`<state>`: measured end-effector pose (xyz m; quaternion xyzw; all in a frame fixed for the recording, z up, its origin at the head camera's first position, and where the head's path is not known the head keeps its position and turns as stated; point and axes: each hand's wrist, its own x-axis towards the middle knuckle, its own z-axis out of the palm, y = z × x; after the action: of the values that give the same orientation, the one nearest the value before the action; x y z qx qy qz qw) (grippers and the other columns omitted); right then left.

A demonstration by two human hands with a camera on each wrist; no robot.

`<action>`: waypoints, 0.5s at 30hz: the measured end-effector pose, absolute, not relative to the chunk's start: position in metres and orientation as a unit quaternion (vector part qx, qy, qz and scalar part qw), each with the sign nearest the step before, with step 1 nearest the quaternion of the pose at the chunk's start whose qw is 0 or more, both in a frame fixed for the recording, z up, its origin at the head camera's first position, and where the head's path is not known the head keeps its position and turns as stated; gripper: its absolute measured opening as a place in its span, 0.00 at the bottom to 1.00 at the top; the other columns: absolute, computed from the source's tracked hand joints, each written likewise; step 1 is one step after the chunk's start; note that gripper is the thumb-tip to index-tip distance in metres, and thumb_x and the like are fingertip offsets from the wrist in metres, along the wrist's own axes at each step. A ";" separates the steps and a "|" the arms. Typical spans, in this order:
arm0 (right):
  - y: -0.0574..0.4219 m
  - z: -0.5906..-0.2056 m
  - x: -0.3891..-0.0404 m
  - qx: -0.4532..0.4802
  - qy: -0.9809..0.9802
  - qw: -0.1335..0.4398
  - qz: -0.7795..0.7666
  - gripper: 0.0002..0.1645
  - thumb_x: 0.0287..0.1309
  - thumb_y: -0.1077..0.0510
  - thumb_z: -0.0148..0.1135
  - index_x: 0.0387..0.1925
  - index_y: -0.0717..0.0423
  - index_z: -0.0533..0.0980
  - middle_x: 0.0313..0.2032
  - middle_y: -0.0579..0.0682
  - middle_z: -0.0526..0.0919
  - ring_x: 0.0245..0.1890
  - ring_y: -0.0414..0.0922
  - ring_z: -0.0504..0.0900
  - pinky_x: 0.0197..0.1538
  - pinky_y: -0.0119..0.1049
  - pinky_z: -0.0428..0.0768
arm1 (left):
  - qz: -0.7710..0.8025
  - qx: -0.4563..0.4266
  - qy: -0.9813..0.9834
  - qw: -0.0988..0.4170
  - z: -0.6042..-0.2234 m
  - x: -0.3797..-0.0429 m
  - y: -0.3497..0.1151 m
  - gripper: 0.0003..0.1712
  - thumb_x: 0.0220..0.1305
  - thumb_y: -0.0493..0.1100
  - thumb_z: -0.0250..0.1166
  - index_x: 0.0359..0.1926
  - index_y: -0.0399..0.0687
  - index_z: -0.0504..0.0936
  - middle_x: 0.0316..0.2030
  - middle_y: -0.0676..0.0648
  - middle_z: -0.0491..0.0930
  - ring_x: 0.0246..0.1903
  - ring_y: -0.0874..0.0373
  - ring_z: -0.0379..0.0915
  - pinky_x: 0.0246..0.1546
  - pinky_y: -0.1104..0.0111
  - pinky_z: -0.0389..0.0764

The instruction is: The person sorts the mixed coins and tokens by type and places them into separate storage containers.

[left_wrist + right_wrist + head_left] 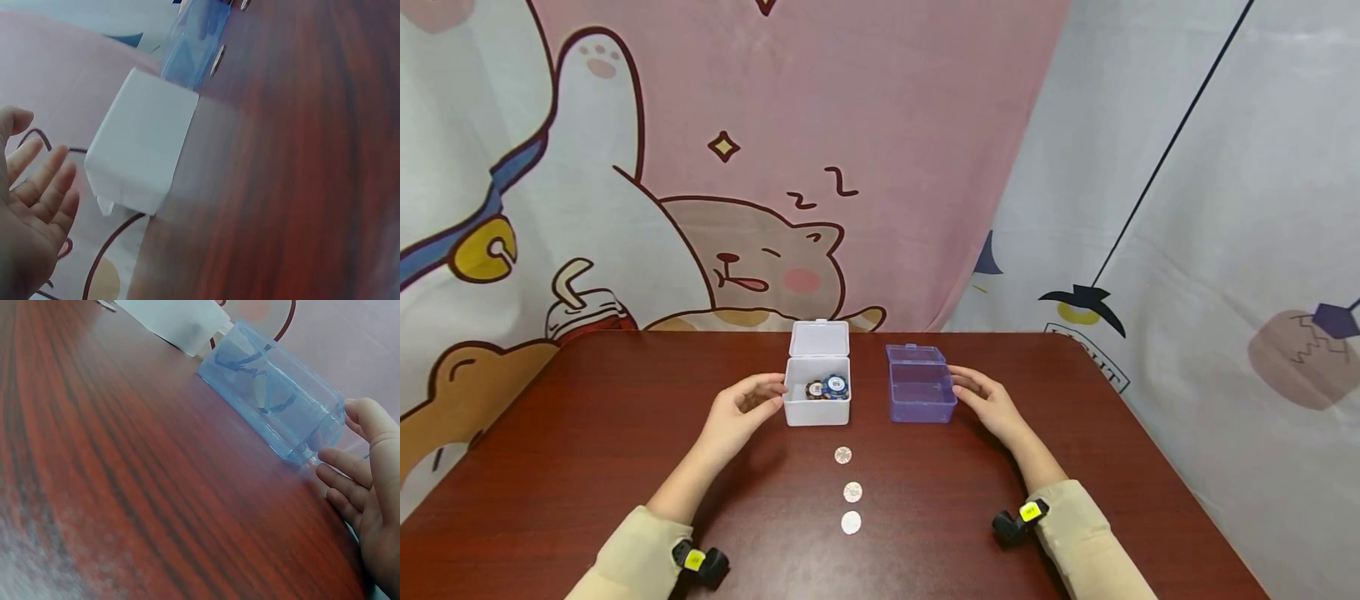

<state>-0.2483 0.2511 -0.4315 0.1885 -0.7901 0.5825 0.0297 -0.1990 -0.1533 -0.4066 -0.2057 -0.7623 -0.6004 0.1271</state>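
A white lidded box (pixel 817 413) stands on the table with its lid raised at the back. Inside it lie a blue poker chip (pixel 836 386) and a darker poker chip (pixel 815 389). My left hand (pixel 745 410) is at its left side, and the left wrist view has the fingers loosely spread beside the box. To the right stands a see-through blue box (pixel 922 412), lid up, with no chips visible in it. Fingertips of my right hand (pixel 988 406) are right at its right wall, with the thumb (pixel 369 419) near its top edge.
Three pale round chips lie in a rough row in front of the boxes: a far one (pixel 843 455), a middle one (pixel 852 492) and a near one (pixel 851 522). The dark red wooden table (pixel 587 450) ends at a printed cloth (pixel 925 167) behind.
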 end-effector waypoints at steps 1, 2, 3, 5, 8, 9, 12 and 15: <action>0.251 -0.432 -0.248 0.188 -0.791 0.030 0.582 0.25 0.65 0.64 0.57 0.62 0.70 0.68 0.54 0.70 0.75 0.56 0.63 0.72 0.49 0.26 0.72 | -0.602 -0.210 -0.759 0.128 -0.402 -0.195 -0.150 0.16 0.58 0.26 0.63 0.49 0.30 0.79 0.39 0.30 0.80 0.37 0.57 0.77 0.36 0.70 0.75; 0.251 -0.432 -0.248 0.188 -0.791 0.029 0.582 0.25 0.65 0.64 0.57 0.62 0.70 0.68 0.54 0.70 0.75 0.56 0.63 0.72 0.49 0.25 0.72 | -0.601 -0.215 -0.759 0.127 -0.398 -0.191 -0.146 0.16 0.57 0.25 0.63 0.48 0.29 0.79 0.37 0.30 0.80 0.35 0.58 0.77 0.35 0.70 0.75; 0.251 -0.432 -0.248 0.188 -0.791 0.029 0.582 0.25 0.65 0.64 0.57 0.62 0.70 0.68 0.54 0.71 0.75 0.56 0.63 0.72 0.49 0.25 0.72 | -0.600 -0.222 -0.758 0.126 -0.395 -0.188 -0.143 0.15 0.56 0.25 0.64 0.47 0.29 0.79 0.36 0.29 0.80 0.34 0.58 0.77 0.34 0.69 0.75; 0.251 -0.432 -0.248 0.188 -0.791 0.030 0.581 0.25 0.65 0.64 0.57 0.62 0.70 0.68 0.54 0.71 0.75 0.56 0.63 0.72 0.49 0.25 0.72 | -0.595 -0.235 -0.759 0.119 -0.392 -0.183 -0.136 0.15 0.55 0.24 0.64 0.45 0.27 0.80 0.34 0.30 0.80 0.32 0.59 0.77 0.32 0.69 0.75; 0.251 -0.432 -0.249 0.190 -0.791 0.030 0.581 0.25 0.65 0.65 0.57 0.62 0.71 0.67 0.53 0.72 0.74 0.56 0.64 0.72 0.49 0.25 0.72 | -0.588 -0.260 -0.758 0.110 -0.395 -0.181 -0.129 0.15 0.53 0.23 0.65 0.45 0.26 0.80 0.33 0.31 0.81 0.31 0.59 0.76 0.31 0.68 0.76; 0.251 -0.433 -0.249 0.191 -0.791 0.031 0.581 0.25 0.65 0.65 0.56 0.61 0.71 0.67 0.53 0.72 0.74 0.56 0.64 0.72 0.49 0.25 0.72 | -0.587 -0.264 -0.757 0.107 -0.399 -0.182 -0.127 0.15 0.53 0.23 0.65 0.45 0.26 0.79 0.32 0.31 0.81 0.31 0.58 0.76 0.31 0.68 0.76; 0.251 -0.433 -0.250 0.192 -0.791 0.031 0.580 0.25 0.65 0.66 0.56 0.61 0.71 0.67 0.53 0.73 0.74 0.56 0.65 0.72 0.49 0.26 0.72 | -0.586 -0.271 -0.758 0.092 -0.414 -0.188 -0.125 0.16 0.53 0.24 0.66 0.45 0.26 0.79 0.32 0.34 0.82 0.30 0.58 0.76 0.31 0.67 0.76; 0.251 -0.433 -0.250 0.191 -0.792 0.032 0.580 0.25 0.65 0.66 0.56 0.61 0.72 0.67 0.53 0.73 0.74 0.56 0.65 0.71 0.49 0.26 0.72 | -0.582 -0.271 -0.764 0.062 -0.430 -0.194 -0.123 0.17 0.53 0.26 0.67 0.47 0.27 0.79 0.32 0.38 0.83 0.30 0.59 0.76 0.31 0.67 0.76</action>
<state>-0.2499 0.2512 -0.4329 0.1909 -0.7917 0.5795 0.0317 -0.1944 -0.1231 -0.4299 -0.2710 -0.7644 -0.5818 0.0616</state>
